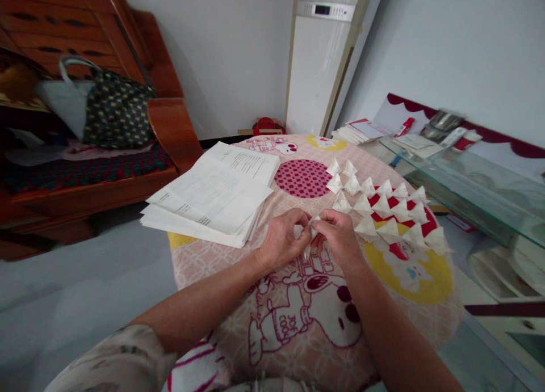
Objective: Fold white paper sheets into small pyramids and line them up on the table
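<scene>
Between my two hands is a small piece of folded white paper (pixel 314 226), mostly covered by the fingers. My left hand (pixel 286 236) pinches it from the left, fingers curled. From the right, my right hand (pixel 338 233) grips it with thumb and fingertips. Both hands are just above the patterned cloth on the round table (pixel 298 312). To the right, several pointed folded paper pieces (pixel 385 205) stand in rows. Left of my hands lies a stack of printed paper sheets (pixel 213 188), its top sheets askew.
At the left is a wooden bench (pixel 170 125) with a dark patterned bag (pixel 119 108) on it. A glass-topped table (pixel 481 188) at the right bears a metal container (pixel 440 125) and other small items. A tall white cabinet-like unit (pixel 317 68) stands behind the round table.
</scene>
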{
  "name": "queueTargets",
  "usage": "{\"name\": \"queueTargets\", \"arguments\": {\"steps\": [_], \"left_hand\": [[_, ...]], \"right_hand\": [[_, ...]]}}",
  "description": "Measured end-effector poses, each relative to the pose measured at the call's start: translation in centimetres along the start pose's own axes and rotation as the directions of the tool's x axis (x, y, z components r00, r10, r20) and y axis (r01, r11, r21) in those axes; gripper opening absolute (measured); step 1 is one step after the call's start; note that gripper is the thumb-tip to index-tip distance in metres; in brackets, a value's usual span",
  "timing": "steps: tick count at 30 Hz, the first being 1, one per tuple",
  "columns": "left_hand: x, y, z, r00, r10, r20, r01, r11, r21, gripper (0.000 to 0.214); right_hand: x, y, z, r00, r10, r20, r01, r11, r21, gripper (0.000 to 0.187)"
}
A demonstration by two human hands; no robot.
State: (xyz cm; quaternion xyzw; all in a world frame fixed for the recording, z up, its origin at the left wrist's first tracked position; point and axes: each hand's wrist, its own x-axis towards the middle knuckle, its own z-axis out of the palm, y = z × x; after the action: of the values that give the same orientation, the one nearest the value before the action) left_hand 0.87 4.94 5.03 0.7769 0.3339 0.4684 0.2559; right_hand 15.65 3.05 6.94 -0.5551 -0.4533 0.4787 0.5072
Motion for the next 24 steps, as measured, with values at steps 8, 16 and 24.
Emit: {"name": "queueTargets", "arguments": {"steps": [8, 16, 24], "left_hand": [[0.0, 0.6, 0.0, 0.999, 0.041, -0.027, -0.041, 0.999, 0.012, 0.009], [0.2, 0.6, -0.4, 0.999, -0.033, 0.011, 0.034, 0.994, -0.105, 0.013], [0.9, -0.8, -0.6, 0.956, -0.209, 0.204, 0.248, 0.950, -0.188, 0.046]], "right_hand": [[-0.1, -0.3, -0.2, 1.000, 0.012, -0.004, -0.012, 0.999, -0.052, 0.012], [-0.1, 0.0, -0.5, 0.997, -0.061, 0.050, 0.063, 0.997, -0.051, 0.012], [0.1, 0.0, -0.5, 0.999, -0.049, -0.011, 0.050, 0.994, 0.097, 0.011]]}}
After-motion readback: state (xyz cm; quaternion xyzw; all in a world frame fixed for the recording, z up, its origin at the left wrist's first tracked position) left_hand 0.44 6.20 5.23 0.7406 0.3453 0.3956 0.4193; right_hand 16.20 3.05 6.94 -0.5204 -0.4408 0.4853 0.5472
